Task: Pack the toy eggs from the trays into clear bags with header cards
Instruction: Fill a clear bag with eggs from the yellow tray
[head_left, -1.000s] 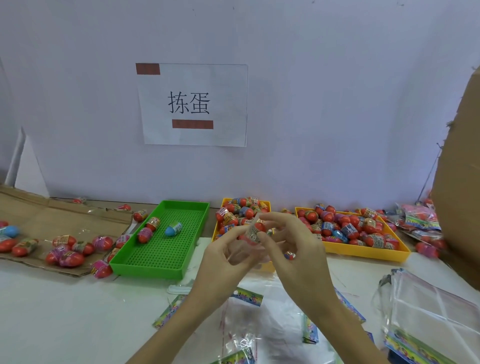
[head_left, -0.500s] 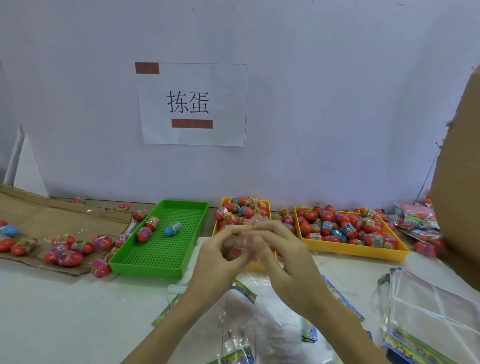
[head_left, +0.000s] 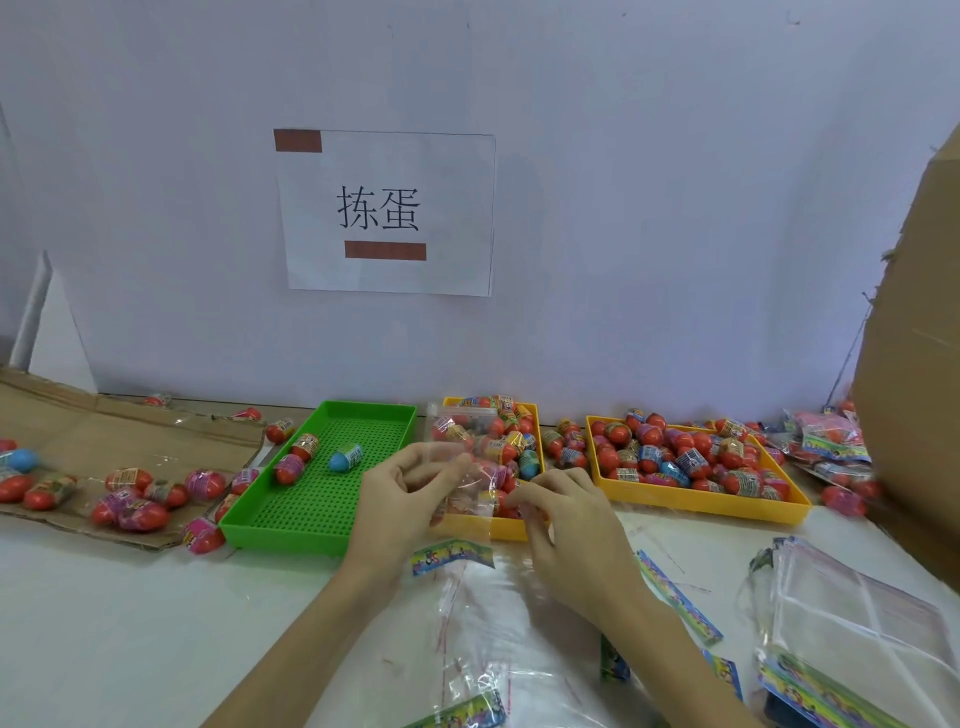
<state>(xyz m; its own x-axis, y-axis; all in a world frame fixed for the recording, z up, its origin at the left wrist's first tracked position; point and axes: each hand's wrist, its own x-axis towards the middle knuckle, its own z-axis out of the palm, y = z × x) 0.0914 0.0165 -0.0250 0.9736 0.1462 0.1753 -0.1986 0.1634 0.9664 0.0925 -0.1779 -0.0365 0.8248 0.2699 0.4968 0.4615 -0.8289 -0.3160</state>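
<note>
both hands (head_left: 410, 499) lowered, still pinching clear bag (head_left: 470, 467).

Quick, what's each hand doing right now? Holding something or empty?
Left hand: grip pinches the clear plastic bag with colourful header card.
Right hand: fingers curled on the same bag's other edge.

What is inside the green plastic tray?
The green plastic tray holds three toy eggs: two red ones and a blue one. The left hand covers its near right corner.
</note>
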